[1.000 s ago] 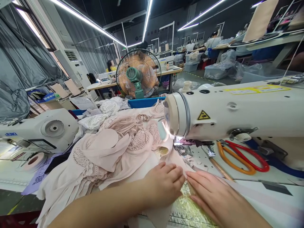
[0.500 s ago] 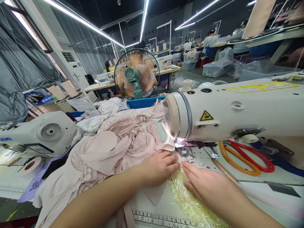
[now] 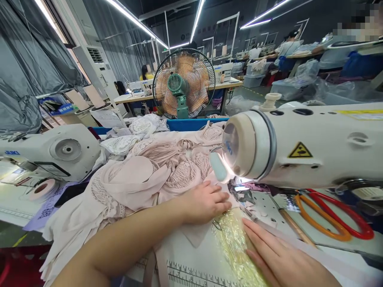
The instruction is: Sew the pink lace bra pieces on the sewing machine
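Observation:
My left hand (image 3: 206,202) lies flat, fingers stretched, on pale pink fabric (image 3: 196,233) just in front of the sewing machine's (image 3: 251,147) needle area. It presses the cloth down and grips nothing visible. Beside it, my right hand (image 3: 278,251) rests with straight fingers along the edge of a crinkled, shiny yellow film (image 3: 231,239). Its thumb is partly hidden. Pink lace bra pieces (image 3: 182,175) are heaped left of the machine head. The needle and presser foot are mostly hidden under the lit head.
Scissors with orange (image 3: 321,219) and red (image 3: 344,215) handles lie at right. A second sewing machine (image 3: 64,147) stands left, near a tape roll (image 3: 44,189). A ruler scale (image 3: 194,275) marks the front. Behind the pile are a blue bin (image 3: 194,124) and a large fan (image 3: 184,83).
My right hand has slid back toward me and right, away from the needle area. My left hand stays on the fabric. The view has shifted, putting the machine head further right.

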Tool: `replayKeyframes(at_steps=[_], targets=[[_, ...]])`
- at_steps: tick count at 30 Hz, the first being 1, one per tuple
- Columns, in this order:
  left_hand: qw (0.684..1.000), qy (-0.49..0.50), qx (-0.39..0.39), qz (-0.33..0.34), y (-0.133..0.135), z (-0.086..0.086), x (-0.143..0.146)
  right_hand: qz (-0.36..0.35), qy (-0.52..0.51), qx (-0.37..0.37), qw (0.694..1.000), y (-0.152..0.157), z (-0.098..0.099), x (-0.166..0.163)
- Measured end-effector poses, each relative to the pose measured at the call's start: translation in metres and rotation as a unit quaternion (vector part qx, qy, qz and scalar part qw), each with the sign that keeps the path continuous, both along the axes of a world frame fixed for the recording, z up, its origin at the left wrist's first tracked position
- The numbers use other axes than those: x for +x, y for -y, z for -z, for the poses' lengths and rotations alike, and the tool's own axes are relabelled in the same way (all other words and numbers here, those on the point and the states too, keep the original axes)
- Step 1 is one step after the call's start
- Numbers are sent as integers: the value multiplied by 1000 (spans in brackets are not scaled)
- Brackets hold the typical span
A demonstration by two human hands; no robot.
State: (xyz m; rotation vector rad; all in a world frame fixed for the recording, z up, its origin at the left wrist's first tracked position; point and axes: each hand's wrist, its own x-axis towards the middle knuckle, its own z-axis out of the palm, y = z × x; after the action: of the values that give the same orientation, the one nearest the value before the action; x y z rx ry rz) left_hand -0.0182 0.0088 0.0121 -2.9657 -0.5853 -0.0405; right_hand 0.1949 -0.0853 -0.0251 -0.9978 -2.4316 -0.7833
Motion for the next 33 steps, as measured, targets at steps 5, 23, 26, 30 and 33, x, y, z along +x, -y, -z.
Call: replayKeyframes(at_steps=[5, 23, 26, 30, 33], targets=[[1000, -8, -3, -9, -2, -2, 1, -6, -23, -14, 1000, 1, 2, 1], [995, -42, -15, -84, -26, -7, 5, 11, -57, -40, 997, 0, 1, 1], [994, -26, -16, -101, -30, -4, 9, 29, -60, -81, 994, 1, 10, 3], [991, -12, 6, -135, -15, -7, 9, 46, -68, -106, 991, 2, 19, 6], [976, 5, 31, -216, 16, -19, -1, 53, -73, -92, 992, 4, 20, 6]])
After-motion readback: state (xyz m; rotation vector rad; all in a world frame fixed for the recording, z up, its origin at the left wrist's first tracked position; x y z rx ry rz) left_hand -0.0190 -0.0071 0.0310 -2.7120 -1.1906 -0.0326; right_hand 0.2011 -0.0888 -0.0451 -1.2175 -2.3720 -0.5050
